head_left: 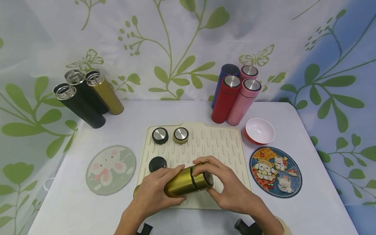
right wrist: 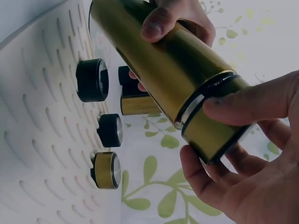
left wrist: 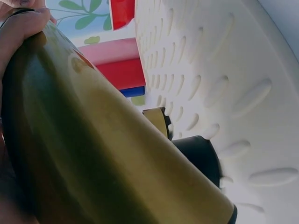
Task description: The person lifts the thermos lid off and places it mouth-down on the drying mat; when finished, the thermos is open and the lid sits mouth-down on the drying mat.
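Note:
My left hand [head_left: 154, 192] is wrapped round the body of a gold thermos bottle [head_left: 180, 183], which lies tilted over the cream ridged mat [head_left: 217, 143]. At its right end, the fingers and thumb of my right hand [head_left: 230, 186] grip the gold lid [right wrist: 216, 123]. A thin slanted gap with a silver band shows between lid and body in the right wrist view. Behind the bottle on the mat are a black lid [head_left: 160, 135], a gold lid [head_left: 180, 135] and another black lid [head_left: 157, 164]. The bottle's gold side fills much of the left wrist view.
Two black bottles [head_left: 85, 107] and a gold one [head_left: 108, 94], all lidless, stand back left. Lidded red [head_left: 224, 101], pink [head_left: 242, 104] and blue [head_left: 218, 83] bottles stand back right, near a red-and-white bowl [head_left: 259, 131]. Round mats, green [head_left: 111, 169] and blue [head_left: 276, 186], flank the cream mat.

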`<state>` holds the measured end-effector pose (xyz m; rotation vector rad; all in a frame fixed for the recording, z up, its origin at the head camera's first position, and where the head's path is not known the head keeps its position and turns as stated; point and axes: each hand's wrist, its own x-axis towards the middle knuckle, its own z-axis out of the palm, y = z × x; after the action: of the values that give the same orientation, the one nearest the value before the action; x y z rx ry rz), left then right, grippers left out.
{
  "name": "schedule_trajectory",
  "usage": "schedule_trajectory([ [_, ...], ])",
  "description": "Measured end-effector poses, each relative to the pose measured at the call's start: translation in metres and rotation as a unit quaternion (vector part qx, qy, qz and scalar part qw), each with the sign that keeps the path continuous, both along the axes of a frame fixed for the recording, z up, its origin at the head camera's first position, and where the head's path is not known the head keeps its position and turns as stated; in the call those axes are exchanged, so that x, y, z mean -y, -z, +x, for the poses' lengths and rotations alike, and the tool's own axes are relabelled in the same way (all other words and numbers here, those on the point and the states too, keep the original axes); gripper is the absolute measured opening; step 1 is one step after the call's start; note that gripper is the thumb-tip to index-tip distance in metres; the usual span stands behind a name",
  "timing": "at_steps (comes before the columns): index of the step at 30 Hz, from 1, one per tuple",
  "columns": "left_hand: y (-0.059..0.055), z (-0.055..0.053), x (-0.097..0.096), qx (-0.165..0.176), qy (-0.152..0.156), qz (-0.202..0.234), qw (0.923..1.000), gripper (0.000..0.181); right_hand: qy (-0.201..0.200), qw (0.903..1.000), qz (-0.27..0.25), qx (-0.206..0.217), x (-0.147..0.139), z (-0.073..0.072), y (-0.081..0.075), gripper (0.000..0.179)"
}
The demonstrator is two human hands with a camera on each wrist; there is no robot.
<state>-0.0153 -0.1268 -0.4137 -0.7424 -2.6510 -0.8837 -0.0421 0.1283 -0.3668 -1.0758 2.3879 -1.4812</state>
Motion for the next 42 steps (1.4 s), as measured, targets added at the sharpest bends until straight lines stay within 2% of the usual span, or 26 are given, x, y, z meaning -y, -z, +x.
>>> schedule_trajectory([
  [4, 0.0, 0.0, -0.001, 0.007, 0.004, 0.007, 0.9999, 0.084, 0.005, 0.9999, -0.013, -0.002, 0.001, 0.001, 0.002, 0.078],
  [11, 0.0, 0.003, -0.003, 0.038, 0.015, 0.034, 0.9986, 0.085, 0.008, 0.9974, -0.066, -0.025, 0.005, 0.004, 0.007, 0.084],
  [15, 0.001, 0.005, -0.002, 0.057, 0.016, 0.04, 0.9974, 0.086, -0.001, 0.9957, -0.089, -0.022, 0.007, 0.004, 0.007, 0.084],
  [24, 0.001, 0.004, 0.0, 0.08, 0.025, 0.049, 0.9953, 0.086, -0.008, 0.9955, -0.092, -0.022, 0.009, 0.004, 0.006, 0.085],
  [29, 0.0, 0.003, 0.001, 0.104, 0.03, 0.064, 0.992, 0.083, -0.009, 0.9931, -0.099, -0.063, 0.013, 0.003, 0.008, 0.082],
  [32, 0.0, 0.002, 0.001, 0.126, 0.036, 0.079, 0.9883, 0.081, -0.002, 0.9899, -0.103, -0.097, 0.016, 0.003, 0.01, 0.075],
  [37, -0.001, 0.001, 0.0, 0.16, 0.044, 0.105, 0.9806, 0.081, 0.001, 0.9852, -0.117, -0.126, 0.02, 0.002, 0.012, 0.062],
  [42, 0.0, 0.0, 0.001, 0.163, 0.047, 0.115, 0.9789, 0.08, 0.001, 0.9824, -0.113, -0.149, 0.023, 0.0, 0.012, 0.057],
])
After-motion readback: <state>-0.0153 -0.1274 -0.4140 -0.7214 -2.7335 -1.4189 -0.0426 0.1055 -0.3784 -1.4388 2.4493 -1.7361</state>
